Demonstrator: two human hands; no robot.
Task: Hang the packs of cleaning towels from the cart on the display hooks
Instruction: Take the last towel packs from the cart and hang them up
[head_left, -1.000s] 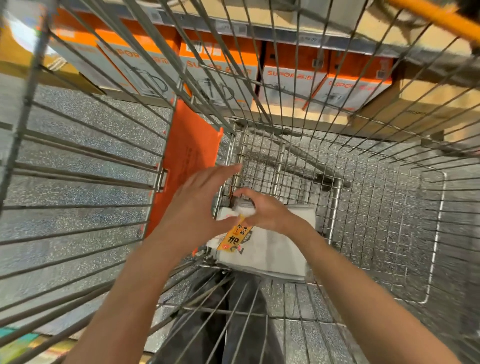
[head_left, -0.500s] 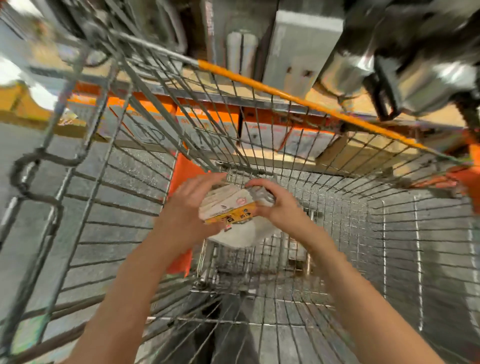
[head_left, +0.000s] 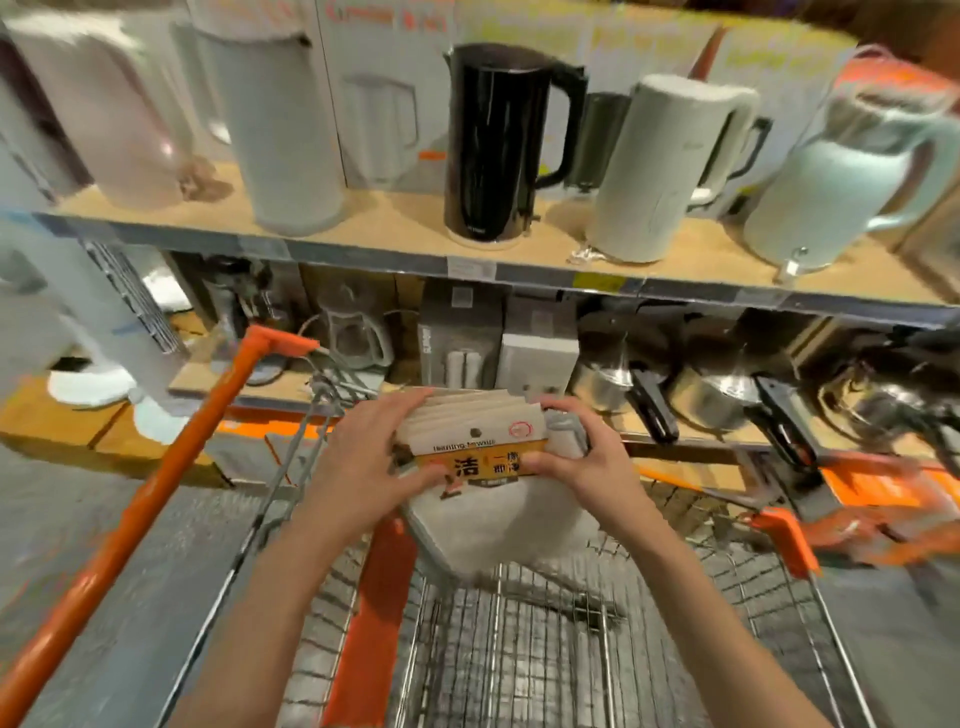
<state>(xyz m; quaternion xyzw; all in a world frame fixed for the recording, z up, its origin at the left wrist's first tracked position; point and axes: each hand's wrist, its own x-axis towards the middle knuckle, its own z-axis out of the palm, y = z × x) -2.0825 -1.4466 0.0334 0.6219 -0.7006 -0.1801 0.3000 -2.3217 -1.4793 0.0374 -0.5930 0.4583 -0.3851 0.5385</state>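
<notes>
Both hands hold the stack of towel packs (head_left: 470, 434) above the wire cart (head_left: 545, 649), frame centre. Left hand (head_left: 363, 467) at the stack's 9 o'clock side, fingers curled over the top edge, thumb on the orange label band. Right hand (head_left: 582, 462) at its 3 o'clock side, fingers wrapped over the top corner, thumb under the label. Grey cloth hangs below the cards toward 6 o'clock. Orange cart handle (head_left: 140, 499) runs off to 8 o'clock. Shelf (head_left: 395, 223) at 12 o'clock carries kettles, black kettle (head_left: 498, 140) dead ahead. Lower shelf: steel pots (head_left: 711, 395) at 2 o'clock. Edges motion-blurred.
</notes>
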